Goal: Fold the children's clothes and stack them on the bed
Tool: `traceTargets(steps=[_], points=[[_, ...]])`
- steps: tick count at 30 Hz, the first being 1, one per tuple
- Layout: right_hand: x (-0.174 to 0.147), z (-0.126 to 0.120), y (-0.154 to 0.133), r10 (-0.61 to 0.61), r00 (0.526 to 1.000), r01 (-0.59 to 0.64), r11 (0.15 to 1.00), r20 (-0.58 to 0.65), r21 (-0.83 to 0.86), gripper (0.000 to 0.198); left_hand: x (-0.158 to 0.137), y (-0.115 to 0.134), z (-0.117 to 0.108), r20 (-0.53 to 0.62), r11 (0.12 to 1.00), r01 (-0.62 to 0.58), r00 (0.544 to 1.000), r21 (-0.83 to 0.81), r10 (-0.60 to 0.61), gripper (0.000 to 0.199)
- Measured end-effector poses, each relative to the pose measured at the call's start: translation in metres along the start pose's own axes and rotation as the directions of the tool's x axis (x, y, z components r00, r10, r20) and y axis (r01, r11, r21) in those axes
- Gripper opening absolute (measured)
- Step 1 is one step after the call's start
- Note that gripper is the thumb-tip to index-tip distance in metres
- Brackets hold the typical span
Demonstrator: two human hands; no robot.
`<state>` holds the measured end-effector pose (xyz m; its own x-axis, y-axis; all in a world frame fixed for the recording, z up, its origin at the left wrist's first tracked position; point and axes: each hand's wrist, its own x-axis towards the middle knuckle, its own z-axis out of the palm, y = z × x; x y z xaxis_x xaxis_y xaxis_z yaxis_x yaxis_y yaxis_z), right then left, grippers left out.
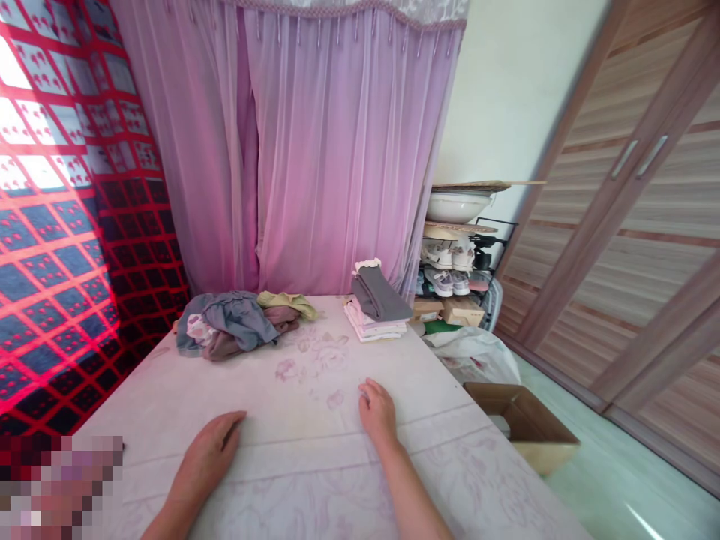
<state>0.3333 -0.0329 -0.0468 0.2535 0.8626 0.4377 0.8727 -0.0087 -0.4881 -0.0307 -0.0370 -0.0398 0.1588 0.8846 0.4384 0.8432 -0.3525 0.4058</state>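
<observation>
My left hand (211, 448) is low over the near part of the bed-like surface (292, 401), its fingers stretched forward and slightly bent, with nothing in it. To its right, my right hand (378, 409) also holds nothing; its fingers are loosely bent and a little apart. Whether either hand touches the pale floral cover cannot be made out. Beyond the left hand lies a crumpled heap of clothes (239, 322) in grey-blue, brown and olive. Past the right hand stands a neat stack of folded clothes (376, 326), topped by a folded dark grey garment (382, 292) with a white ruffled edge.
A purple curtain (337, 165) hangs behind the far edge, and a red-and-black patterned cloth (140, 247) on the left. At right are a shoe rack (478, 271), a white basin (458, 206), a cardboard box (543, 454) on the floor and a wooden wardrobe (624, 277).
</observation>
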Motion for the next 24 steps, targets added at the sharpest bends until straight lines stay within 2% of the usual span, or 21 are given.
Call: traceTargets(steps=[6, 24], points=[[-0.014, -0.007, 0.000, -0.059, 0.998, 0.059, 0.996, -0.013, 0.065, 0.031, -0.001, 0.010, -0.007, 0.025, 0.998, -0.003, 1.000, 0.061, 0.002, 0.034], [-0.013, -0.004, 0.009, -0.157, 0.987, 0.161, 0.979, -0.041, 0.127, 0.033, -0.006, 0.027, -0.014, 0.059, 0.985, 0.078, 0.994, 0.154, -0.088, 0.032]])
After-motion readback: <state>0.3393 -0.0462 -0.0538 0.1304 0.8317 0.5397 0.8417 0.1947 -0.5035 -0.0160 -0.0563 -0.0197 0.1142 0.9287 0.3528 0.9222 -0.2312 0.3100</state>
